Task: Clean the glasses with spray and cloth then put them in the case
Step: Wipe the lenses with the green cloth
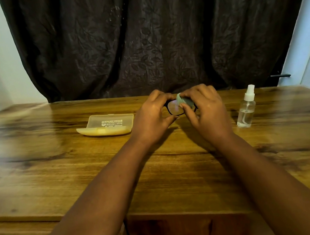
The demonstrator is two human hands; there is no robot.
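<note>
- Left hand [153, 115] pinches the glasses [174, 108] by the frame edge at mid-frame, thumb below and fingers on top, probably to hold the lens steady for wiping.
- Right hand [203, 109] pinches a pale green cloth [183, 100] over the lens and frame, thumb on the near side; the cloth wraps the rim, so both faces likely get rubbed at once.
- Glasses are held just above the table [57, 173], only one lens showing; the rest is hidden by fingers and cloth.
- Case [106, 126] lies open left of the hands, near them, ready to take the glasses.
- Spray [247, 106] stands upright at right, apart from the hands, cap on; looks set aside, so the spraying step seems done.
- Judgement: wiping stage, casing not yet done.
- Dark curtain [157, 35] fills the upper frame.
</note>
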